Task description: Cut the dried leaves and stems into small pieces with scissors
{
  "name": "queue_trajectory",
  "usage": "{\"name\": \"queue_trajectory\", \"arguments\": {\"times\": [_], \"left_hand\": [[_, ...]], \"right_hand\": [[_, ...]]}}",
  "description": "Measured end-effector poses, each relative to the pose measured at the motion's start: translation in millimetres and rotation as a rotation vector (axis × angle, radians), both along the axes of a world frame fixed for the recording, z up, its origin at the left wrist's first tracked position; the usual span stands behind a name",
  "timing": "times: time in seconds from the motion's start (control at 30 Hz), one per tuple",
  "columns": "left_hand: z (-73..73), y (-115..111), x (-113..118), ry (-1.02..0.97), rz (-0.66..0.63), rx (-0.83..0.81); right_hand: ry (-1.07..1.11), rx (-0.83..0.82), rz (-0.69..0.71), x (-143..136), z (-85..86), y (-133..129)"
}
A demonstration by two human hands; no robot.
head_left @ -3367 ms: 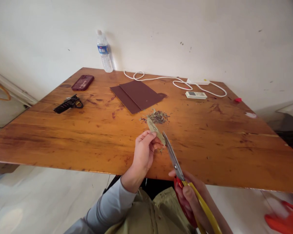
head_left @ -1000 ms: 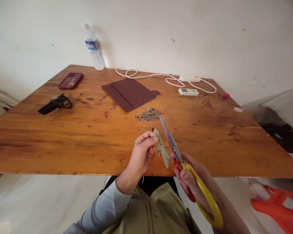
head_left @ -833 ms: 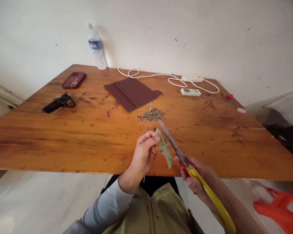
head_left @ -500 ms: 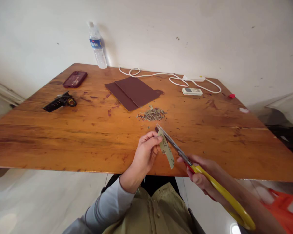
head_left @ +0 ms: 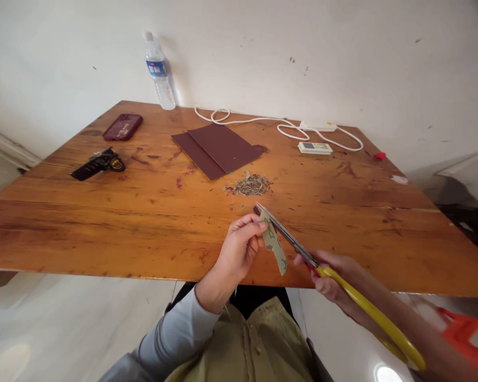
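My left hand pinches a narrow strip of sandpaper between thumb and fingers, its pale green printed back towards me. Dark brown grit shows at the strip's top end. My right hand is closed around the yellow handles of a large pair of scissors. The metal blades point up and left and lie along the right edge of the strip near its top. Just beyond the blade tips lies a pile of small cut scraps on the wooden table.
Two dark brown sandpaper sheets overlap behind the scraps. To the left are a maroon phone and a black object with a strap. A plastic bottle stands by the wall. A white cable and a small white device lie at the back right.
Both hands, with the strip and scissors, have shifted slightly to the right. The scissor blades look a little closer together against the strip.
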State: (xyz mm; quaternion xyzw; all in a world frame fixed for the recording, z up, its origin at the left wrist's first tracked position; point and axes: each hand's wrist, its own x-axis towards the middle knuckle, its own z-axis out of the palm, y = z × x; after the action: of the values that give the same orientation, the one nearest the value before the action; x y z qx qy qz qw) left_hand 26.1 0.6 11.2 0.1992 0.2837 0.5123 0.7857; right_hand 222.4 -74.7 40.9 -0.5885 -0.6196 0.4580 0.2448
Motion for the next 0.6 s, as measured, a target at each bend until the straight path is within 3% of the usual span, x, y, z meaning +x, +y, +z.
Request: {"name": "queue_trajectory", "arguments": {"times": [0.3, 0.5, 0.6], "left_hand": [[-0.3, -0.5, -0.3, 0.010, -0.027, -0.003], [-2.1, 0.2, 0.2, 0.028, -0.046, -0.003], [-1.7, 0.4, 0.5, 0.029, -0.049, -0.004]], "right_hand": [[0.006, 0.008, 0.032, 3.8, 8.0, 2.9], [0.057, 0.013, -0.132, -7.5, 11.8, -0.9], [0.096, -0.044, -0.149, -7.6, 11.4, -1.3]]}}
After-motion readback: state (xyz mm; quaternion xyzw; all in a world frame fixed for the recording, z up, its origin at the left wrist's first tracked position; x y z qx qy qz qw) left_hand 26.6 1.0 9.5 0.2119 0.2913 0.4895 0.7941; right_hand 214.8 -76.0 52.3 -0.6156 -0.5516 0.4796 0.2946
